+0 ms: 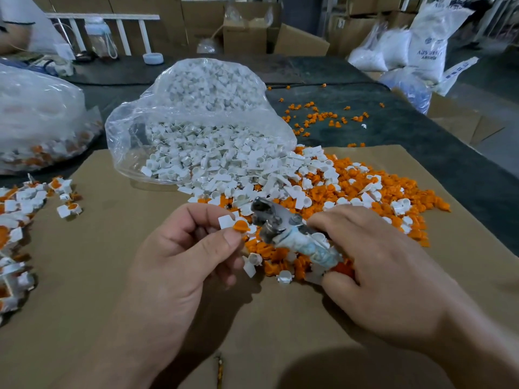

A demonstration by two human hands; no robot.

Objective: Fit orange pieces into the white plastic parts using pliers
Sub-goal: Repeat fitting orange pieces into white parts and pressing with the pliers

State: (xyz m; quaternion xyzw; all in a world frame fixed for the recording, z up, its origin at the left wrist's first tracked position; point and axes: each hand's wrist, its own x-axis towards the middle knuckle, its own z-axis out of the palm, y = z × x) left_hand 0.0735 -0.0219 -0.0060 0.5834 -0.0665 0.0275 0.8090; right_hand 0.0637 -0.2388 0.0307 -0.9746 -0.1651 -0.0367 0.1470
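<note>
- While the left hand (185,248) pinches a white plastic part (225,221) with an orange piece (241,226) resting on it at frame centre, the right hand (373,256) grips the handles of the pliers (280,228).
- The plier head lies just beside the orange piece; contact cannot be confirmed.
- Step in hand, by judgement: pressing the piece home. The next move calls for closing the jaws squarely over both pieces.
- The orange piece appears as a small domed cap; the white part shows a flat tab.
- The loose pile (351,192) spreads right of centre on the cardboard sheet (112,276); assembled pieces (22,203) lie at the left edge.
</note>
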